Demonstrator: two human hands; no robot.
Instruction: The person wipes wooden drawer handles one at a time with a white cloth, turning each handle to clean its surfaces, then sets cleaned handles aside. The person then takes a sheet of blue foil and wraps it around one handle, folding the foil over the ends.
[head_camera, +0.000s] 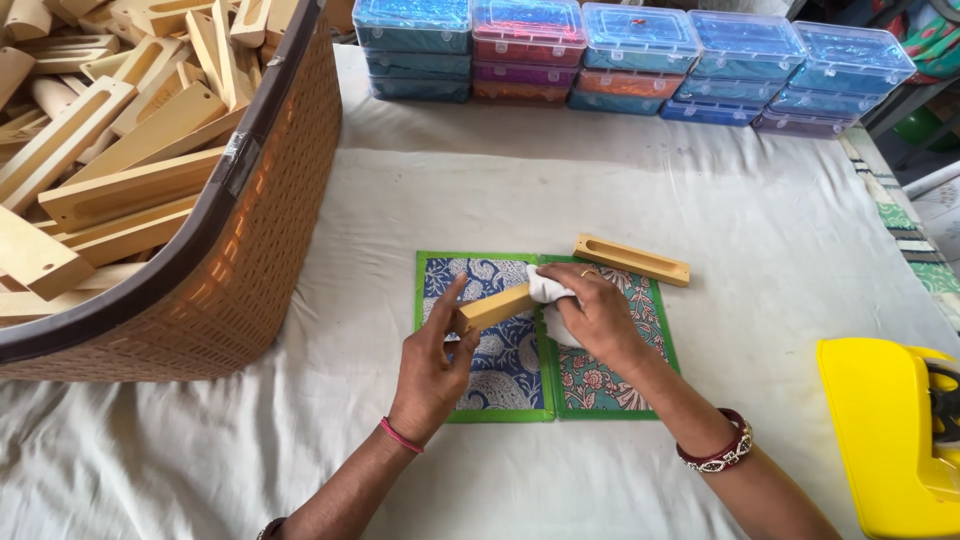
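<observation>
Left hand (432, 365) fingers clamped on a wooden block (494, 308), right hand (597, 312) fingers closed on a white cloth (548, 289) pressed to the block's far end, patterned green-edged mat (500, 385) beneath, slotted wooden piece (631, 259) just beyond the right fingers on the cloth-covered counter (750, 240)

A worktop (740, 230) covered in white cloth carries a woven basket (250, 260), stacked plastic boxes (640, 60), two patterned mats (545, 385), one wooden block (631, 260) and a yellow tool (885, 430).

A small craft workshop: beside the cloth-covered table (700, 210) a woven basket (260, 250) brims with identical wooden blocks (120, 190), and stacked clear plastic boxes (640, 60) line its far edge
</observation>
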